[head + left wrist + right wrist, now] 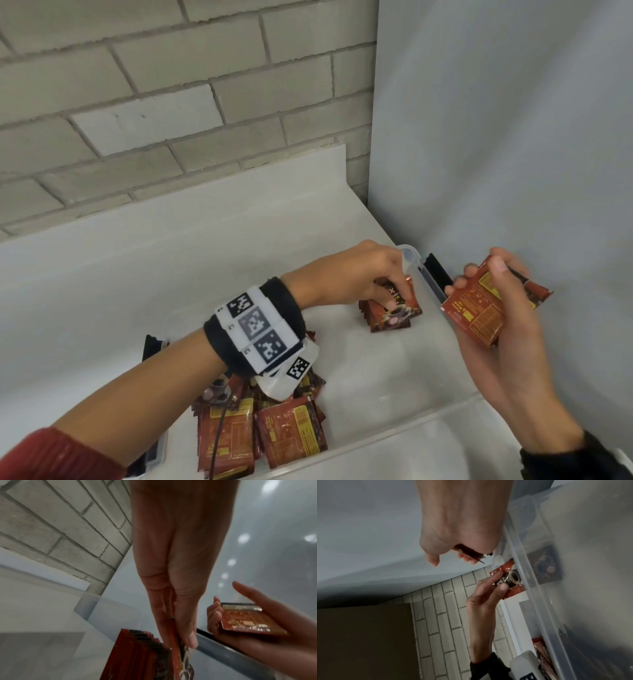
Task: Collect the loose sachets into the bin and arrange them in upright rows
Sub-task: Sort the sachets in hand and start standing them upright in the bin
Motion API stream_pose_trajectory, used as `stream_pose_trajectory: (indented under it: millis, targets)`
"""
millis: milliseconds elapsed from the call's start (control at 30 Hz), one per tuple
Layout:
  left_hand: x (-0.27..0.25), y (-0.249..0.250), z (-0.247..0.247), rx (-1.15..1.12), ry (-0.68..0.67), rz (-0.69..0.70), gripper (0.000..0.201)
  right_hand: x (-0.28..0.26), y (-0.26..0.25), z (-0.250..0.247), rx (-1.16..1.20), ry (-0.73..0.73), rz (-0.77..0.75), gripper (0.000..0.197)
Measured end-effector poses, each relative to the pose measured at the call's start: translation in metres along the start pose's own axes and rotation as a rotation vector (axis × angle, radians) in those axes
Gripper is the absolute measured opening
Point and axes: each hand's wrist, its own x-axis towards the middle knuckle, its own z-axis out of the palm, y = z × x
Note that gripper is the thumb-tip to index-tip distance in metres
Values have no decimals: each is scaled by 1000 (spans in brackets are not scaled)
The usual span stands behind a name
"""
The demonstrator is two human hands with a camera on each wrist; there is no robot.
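A translucent plastic bin (430,284) holds red coffee sachets. In its far right corner stands a short upright row of sachets (366,310). My left hand (399,296) reaches down into the bin and pinches the front sachet (399,315) of that row by its top edge. The left wrist view shows the left hand's fingertips (190,641) on that sachet (181,666), beside the row (137,655). My right hand (479,284) hovers over the bin's right rim and grips a small stack of sachets (479,311), back side up.
More sachets (260,431) are packed in the bin's near left part under my left forearm. Black latches (438,270) sit on the bin's ends. A brick wall (137,102) stands behind and a pale panel (513,137) on the right.
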Motion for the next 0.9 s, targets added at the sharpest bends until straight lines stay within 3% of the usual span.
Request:
stream_pose_trajectory:
  millis: [300,767,900]
  targets:
    - [12,1,20,225,-126,10,28,-1,-2,2,-29,-6,1,16]
    - [14,-6,41,368,78,183,17,-1,-3,4,-36,-8,17,17]
    - [13,-7,43,410,79,179,14,-2,-3,4,-30,-14,18,17]
